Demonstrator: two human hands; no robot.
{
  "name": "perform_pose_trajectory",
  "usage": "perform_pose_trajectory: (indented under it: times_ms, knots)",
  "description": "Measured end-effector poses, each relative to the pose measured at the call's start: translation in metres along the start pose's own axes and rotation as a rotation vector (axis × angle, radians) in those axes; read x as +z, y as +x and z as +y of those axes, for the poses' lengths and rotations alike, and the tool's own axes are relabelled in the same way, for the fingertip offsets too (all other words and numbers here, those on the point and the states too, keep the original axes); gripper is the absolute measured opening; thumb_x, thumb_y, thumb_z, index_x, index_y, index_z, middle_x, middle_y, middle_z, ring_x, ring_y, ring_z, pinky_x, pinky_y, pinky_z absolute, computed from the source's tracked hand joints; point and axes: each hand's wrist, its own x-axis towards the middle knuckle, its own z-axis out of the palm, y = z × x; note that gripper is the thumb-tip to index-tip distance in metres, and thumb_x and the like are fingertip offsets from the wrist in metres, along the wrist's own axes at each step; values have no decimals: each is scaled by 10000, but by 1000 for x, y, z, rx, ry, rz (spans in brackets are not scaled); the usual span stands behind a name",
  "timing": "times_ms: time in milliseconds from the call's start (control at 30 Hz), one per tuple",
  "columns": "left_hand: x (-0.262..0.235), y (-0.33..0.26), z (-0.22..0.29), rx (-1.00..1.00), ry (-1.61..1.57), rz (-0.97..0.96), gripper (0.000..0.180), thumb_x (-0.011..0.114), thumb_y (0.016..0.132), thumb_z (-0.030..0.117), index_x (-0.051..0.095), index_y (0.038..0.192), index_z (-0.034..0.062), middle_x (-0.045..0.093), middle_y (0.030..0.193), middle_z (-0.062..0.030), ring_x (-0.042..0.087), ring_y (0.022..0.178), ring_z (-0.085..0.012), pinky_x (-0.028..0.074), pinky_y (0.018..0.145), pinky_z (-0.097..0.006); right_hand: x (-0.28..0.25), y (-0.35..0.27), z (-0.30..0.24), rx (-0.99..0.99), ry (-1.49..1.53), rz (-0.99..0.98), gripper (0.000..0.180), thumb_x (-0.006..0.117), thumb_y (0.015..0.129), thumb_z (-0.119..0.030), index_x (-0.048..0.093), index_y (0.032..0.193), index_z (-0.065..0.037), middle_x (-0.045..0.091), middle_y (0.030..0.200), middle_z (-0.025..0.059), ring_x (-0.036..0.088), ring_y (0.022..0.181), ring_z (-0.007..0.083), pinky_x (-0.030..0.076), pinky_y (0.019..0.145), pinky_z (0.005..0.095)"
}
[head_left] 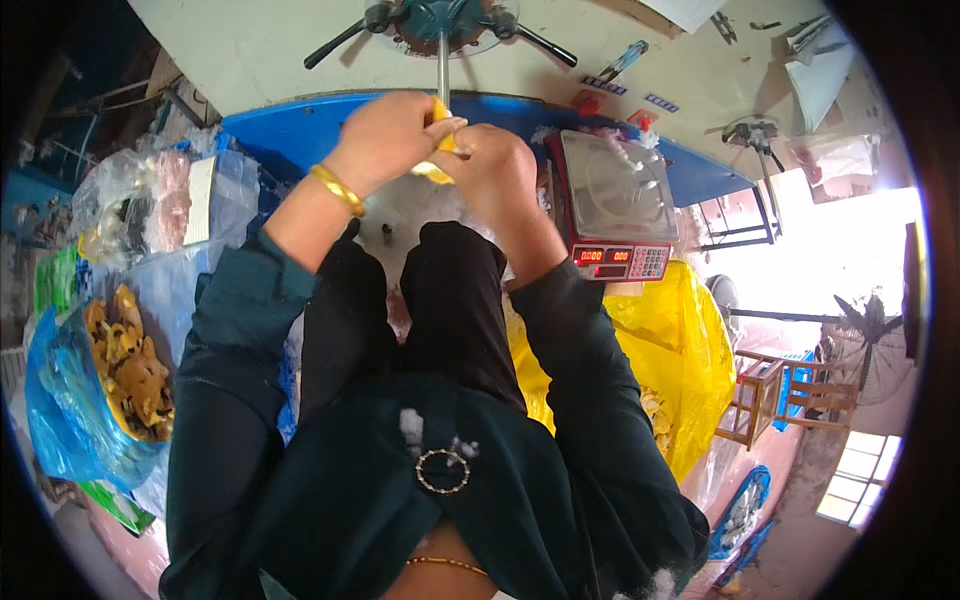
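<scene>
Both my hands are closed on a small yellow fabric piece (433,173), at the end of a thin metal tube (443,70). My left hand (388,138) grips it from the left, with a gold bangle on the wrist. My right hand (494,165) pinches it from the right. The tube sticks out toward me from a dark green round fitting (440,18) with black-knobbed handles. Whether the tube's end goes inside the piece is hidden by my fingers. White fluff lies below my hands and on my clothes.
A red digital scale (615,200) stands to the right, above a yellow plastic bag (675,350). At left, a blue bag (70,400) holds several yellow-and-black pieces (130,365). Pliers (625,60) lie on the pale table (240,50); a blue ledge (280,130) runs along its near side.
</scene>
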Motion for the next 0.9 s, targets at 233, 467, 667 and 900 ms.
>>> perform_pose_trajectory:
  times_ms: [233,467,667,900]
  knots:
    - [19,26,-25,-67,-554,-108,291,631,847,244,609,710,-11,590,605,-121,553,544,-198,433,528,-340,-51,-12,-12,242,366,-529,333,666,836,-391,706,908,-68,648,677,126,609,554,233,443,526,332]
    - [8,57,-26,-38,-378,-45,270,652,835,194,580,658,5,588,595,-95,537,534,-187,429,535,-336,-29,5,-12,255,299,-217,301,632,857,-325,705,890,-34,642,693,136,611,592,242,445,552,328]
    - [6,18,-3,0,-354,-29,242,632,838,158,567,653,16,600,615,-120,543,532,-250,431,534,-348,-19,-7,-14,340,194,-52,379,816,677,-288,552,653,-18,465,598,91,468,551,261,372,516,369]
    - [7,-18,18,-28,-257,41,198,633,847,164,577,728,16,606,702,-143,568,634,-329,434,553,-361,-12,-18,8,214,363,-91,249,784,662,-105,555,679,-10,432,615,51,428,556,161,363,524,304]
